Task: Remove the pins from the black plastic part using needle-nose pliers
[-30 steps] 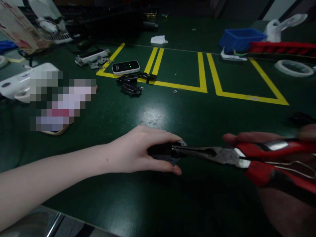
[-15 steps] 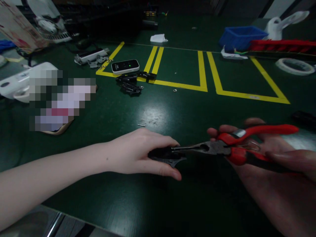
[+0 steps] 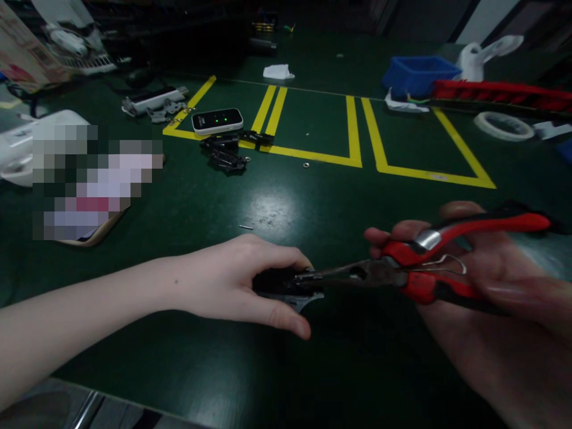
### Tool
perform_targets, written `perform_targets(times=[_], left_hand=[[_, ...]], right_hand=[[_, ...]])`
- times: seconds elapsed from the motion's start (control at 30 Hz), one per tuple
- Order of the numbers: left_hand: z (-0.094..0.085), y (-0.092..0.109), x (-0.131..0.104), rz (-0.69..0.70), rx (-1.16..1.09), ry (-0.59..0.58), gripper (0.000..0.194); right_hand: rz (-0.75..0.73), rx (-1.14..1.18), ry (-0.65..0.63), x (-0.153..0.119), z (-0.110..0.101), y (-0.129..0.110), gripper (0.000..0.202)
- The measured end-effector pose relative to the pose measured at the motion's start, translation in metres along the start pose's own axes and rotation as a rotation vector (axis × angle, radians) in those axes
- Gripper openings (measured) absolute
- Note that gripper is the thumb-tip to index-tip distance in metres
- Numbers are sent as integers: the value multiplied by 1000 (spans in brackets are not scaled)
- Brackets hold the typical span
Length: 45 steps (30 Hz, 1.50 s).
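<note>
The left hand (image 3: 241, 271) is curled round a black part (image 3: 279, 286), thumb and fingers parted by its width. The right hand (image 3: 504, 316), half open, loosely holds red-handled pliers (image 3: 415, 286), whose tips reach the part's end between the hands. A thin pin (image 3: 245, 226) lies just beyond the left hand.

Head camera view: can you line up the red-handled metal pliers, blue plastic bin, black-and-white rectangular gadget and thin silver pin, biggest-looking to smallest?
Red-handled metal pliers (being nearer the camera helps)
Blue plastic bin
Black-and-white rectangular gadget
Thin silver pin
</note>
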<state>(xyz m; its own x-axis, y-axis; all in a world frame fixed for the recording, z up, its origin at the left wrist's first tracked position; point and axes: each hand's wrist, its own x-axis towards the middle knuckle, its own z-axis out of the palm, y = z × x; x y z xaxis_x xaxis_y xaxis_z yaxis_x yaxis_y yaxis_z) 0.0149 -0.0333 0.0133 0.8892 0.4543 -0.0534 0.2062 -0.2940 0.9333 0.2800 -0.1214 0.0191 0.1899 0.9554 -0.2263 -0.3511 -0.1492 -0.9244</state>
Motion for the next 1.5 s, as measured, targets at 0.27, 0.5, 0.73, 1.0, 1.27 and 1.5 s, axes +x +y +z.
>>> perform_targets(times=[0.27,0.5,0.73,1.0,1.27,1.5], left_hand=[[2,7,-2,-83,-25,39,33],[-1,4,-2,-62,-3,10,37],[1,-1,-4,81,254,85,43],[-3,-12,-5,242,973,51,47],[-8,-13,-4,218,986,53,39],[-11,-15,-4,159,950,51,37]], right_hand=[[-139,-28,33,4,5,-2,33],[-249,-173,-45,13,-11,-1,39],[-353,-238,-104,26,-19,4,38],[-932,-746,-287,28,-6,6,49],[-1708,-1381,-939,40,-3,2,19],[-1904,-1594,-1099,51,1,-19,33]])
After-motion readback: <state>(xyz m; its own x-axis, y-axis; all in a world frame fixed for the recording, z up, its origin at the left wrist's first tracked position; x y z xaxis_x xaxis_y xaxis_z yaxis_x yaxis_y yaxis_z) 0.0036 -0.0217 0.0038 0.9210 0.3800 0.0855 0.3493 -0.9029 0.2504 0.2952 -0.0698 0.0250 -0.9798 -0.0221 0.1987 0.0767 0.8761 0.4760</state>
